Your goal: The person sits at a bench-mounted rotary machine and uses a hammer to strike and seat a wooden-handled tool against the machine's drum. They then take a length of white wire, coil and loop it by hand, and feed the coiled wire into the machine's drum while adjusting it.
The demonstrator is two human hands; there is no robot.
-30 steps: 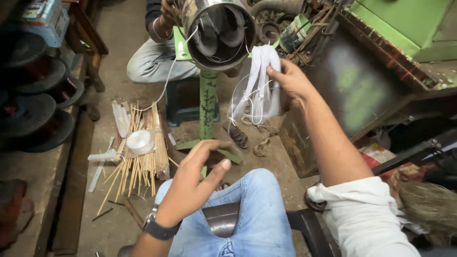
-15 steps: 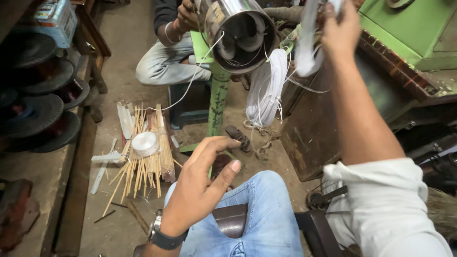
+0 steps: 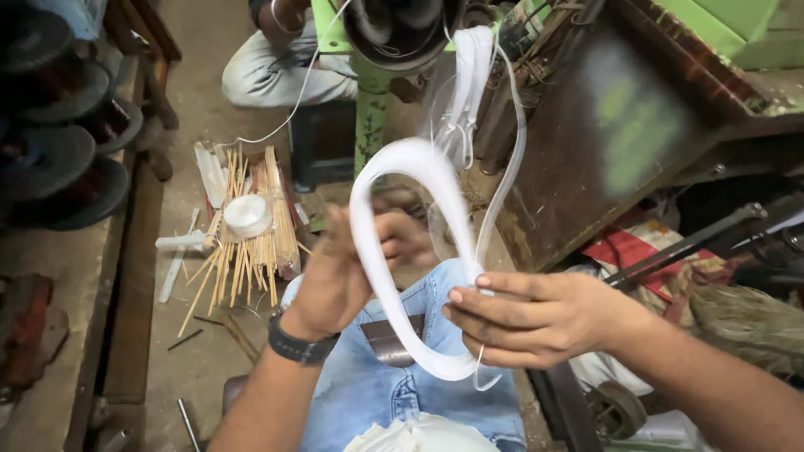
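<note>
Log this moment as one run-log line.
left hand: grips white loop | right hand: pinches loop's lower end | floor: bamboo sticks

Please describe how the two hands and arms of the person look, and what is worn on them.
Both forearms are bare. The left hand has a dark wristwatch with a wide band on its wrist. The right hand wears no ring or watch that I can see. No glove covers either hand, and no sleeve shows.

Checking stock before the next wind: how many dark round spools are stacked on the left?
4 can be told apart, more may be hidden: one at the top-left corner, one below it, one lower, and one lowest, partly overlapped.
</note>
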